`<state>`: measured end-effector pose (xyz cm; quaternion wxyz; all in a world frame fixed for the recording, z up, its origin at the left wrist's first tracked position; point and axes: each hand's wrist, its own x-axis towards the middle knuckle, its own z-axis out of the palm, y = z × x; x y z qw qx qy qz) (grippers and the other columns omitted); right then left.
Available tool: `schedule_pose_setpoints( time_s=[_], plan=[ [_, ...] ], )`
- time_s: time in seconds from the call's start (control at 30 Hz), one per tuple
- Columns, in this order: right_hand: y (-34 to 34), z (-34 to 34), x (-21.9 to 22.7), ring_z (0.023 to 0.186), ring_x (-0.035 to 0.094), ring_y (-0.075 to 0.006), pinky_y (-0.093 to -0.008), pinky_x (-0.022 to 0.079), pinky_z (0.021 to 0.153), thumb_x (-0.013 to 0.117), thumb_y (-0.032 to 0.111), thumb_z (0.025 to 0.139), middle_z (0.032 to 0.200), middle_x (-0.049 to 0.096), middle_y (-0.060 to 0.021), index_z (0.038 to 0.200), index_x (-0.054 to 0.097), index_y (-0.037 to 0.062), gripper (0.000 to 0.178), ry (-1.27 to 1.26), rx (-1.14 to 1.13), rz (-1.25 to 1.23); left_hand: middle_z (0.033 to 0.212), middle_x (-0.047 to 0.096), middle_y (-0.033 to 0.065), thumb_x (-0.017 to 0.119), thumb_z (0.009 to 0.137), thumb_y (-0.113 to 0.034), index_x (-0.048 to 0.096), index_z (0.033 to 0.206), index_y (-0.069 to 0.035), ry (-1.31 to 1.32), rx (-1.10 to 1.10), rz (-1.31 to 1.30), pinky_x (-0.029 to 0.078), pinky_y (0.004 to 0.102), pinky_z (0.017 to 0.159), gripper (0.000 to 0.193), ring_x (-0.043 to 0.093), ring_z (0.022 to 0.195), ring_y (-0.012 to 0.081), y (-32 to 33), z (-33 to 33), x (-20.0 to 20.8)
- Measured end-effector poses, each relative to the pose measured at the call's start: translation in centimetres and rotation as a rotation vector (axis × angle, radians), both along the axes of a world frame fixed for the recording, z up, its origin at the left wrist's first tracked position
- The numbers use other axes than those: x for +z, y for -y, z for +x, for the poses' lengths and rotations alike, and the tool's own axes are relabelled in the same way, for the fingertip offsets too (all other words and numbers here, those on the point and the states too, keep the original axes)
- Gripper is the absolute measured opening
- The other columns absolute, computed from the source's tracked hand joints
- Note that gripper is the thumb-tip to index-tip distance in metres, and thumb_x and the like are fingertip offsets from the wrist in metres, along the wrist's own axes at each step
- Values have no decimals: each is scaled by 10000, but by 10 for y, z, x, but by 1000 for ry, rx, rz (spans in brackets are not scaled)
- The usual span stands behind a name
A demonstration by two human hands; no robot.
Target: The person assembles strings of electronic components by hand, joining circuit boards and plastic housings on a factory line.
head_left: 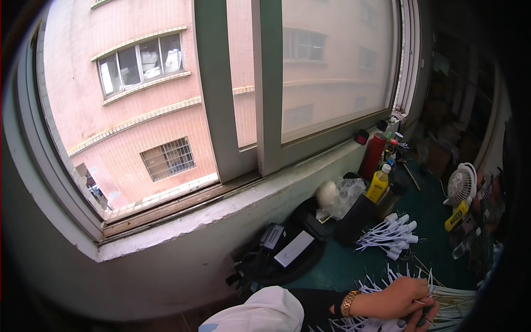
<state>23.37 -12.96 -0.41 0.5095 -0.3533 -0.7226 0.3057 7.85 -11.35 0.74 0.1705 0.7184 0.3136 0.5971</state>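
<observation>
Pinching what looks like thin wire, the left hand is sitting below and to the right of the bundle of white-capped wires, a gold watch circling its wrist. Beneath it, the right hand is running out of view at the lower edge; its fingers are overlapping the left's, so I cannot tell what it is gripping. Loose wire ends are partly hiding under the left forearm. The green tabletop is lying under the bundle; a yellow bottle is standing beyond it and a white fan to its right. Left of it, a windowsill is running beneath a sliding window. The room far right of the bundle is fading into darkness.
</observation>
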Motion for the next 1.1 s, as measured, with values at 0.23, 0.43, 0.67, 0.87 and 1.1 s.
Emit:
schedule_pose_setpoints(
  time_s=[0.23, 0.43, 0.67, 0.87, 1.1],
  plan=[
    [15, -22, 39, 811, 603, -311, -337, 479, 688, 486, 150, 935, 949, 600, -220, 1070, 501, -50, 242, 422, -131, 15, 688, 489, 141, 618, 801, -191, 510, 660, -9, 24, 24, -1, 401, 412, 545, 254, 521, 640, 340, -2, -9, -1],
    [11, -43, 45, 841, 615, -311, -338, 489, 705, 488, 159, 931, 948, 604, -225, 1067, 504, -53, 252, 442, -233, 155, 705, 491, 126, 610, 811, -170, 504, 659, -12, 63, 206, -13, 396, 416, 550, 244, 516, 633, 336, 2, -7, 5],
    [-14, -32, 13, 922, 575, -163, -262, 461, 749, 471, 231, 971, 1088, 585, -132, 1282, 419, -37, 414, -145, 181, 24, 853, 469, 107, 625, 817, -196, 484, 713, -32, 73, 143, 106, 341, 404, 830, 239, 446, 884, 290, -7, -13, 7],
    [5, -21, 23, 934, 579, -166, -294, 488, 792, 856, 151, 601, 1055, 573, -86, 1126, 505, -22, 655, -399, 320, -412, 1306, 343, 215, 502, 878, -333, 479, 1094, -47, 154, 102, 95, 143, 506, 1048, 359, 213, 1286, 414, -3, -17, 8],
    [7, -38, 49, 889, 583, -152, -279, 448, 833, 880, 88, 527, 888, 628, -92, 903, 550, 33, 503, -61, 408, -351, 1265, 446, 200, 280, 881, -637, 462, 1145, -49, 231, 462, 534, 139, 514, 1062, 670, 306, 1273, 360, -2, -14, -15]
  ],
)
